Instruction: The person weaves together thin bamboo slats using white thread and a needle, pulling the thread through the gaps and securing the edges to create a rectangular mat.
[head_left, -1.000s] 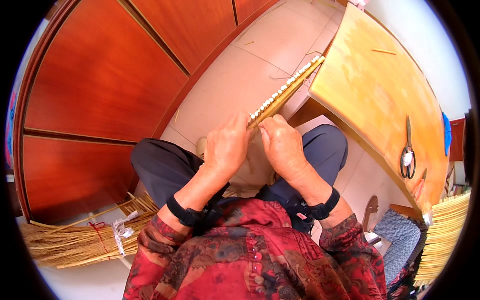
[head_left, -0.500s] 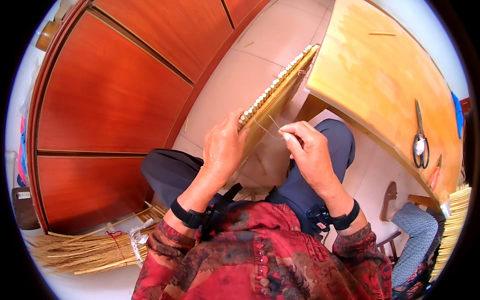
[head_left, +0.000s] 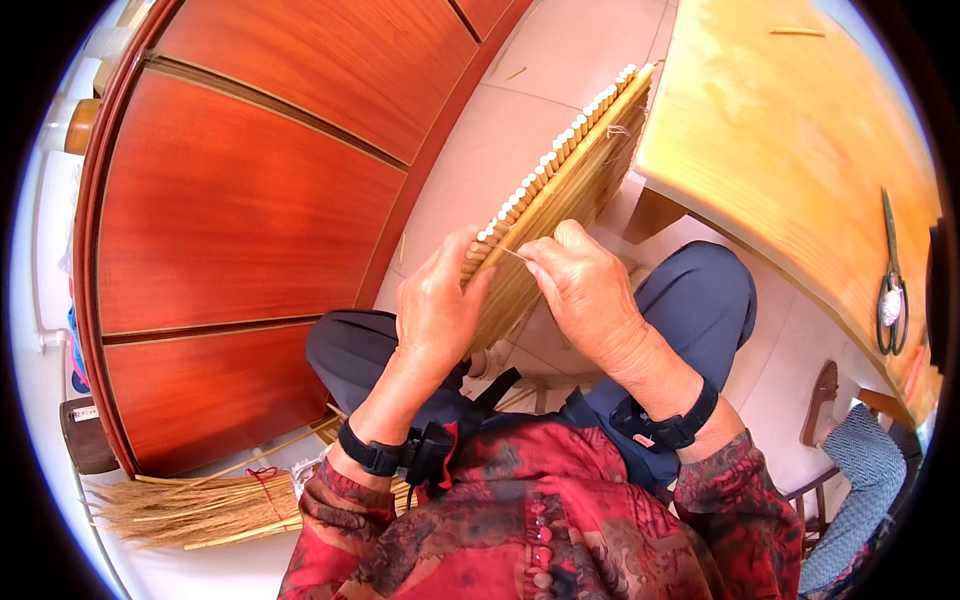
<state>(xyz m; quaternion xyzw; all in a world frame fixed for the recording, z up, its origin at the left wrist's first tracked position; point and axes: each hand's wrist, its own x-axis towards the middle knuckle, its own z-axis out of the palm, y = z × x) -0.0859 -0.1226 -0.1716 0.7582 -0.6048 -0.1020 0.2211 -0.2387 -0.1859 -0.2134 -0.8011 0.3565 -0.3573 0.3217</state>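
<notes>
Hands first: your left hand [head_left: 437, 305] is curled closed around the near end of the mat of bound straw stalks [head_left: 555, 195], fingers wrapped over its edge, while your right hand [head_left: 585, 290] sits just beside it with fingertips pinched shut on a thin pale thread [head_left: 508, 251] stretched across to the mat. Mat lies tilted over your lap, its far end reaching up to touch the edge of the yellow wooden table [head_left: 790, 140], where scissors [head_left: 889, 290] lie well apart. Loose straw bundle [head_left: 200, 505] lies on the floor at your left, by the red-brown wooden cabinet [head_left: 240, 210].
</notes>
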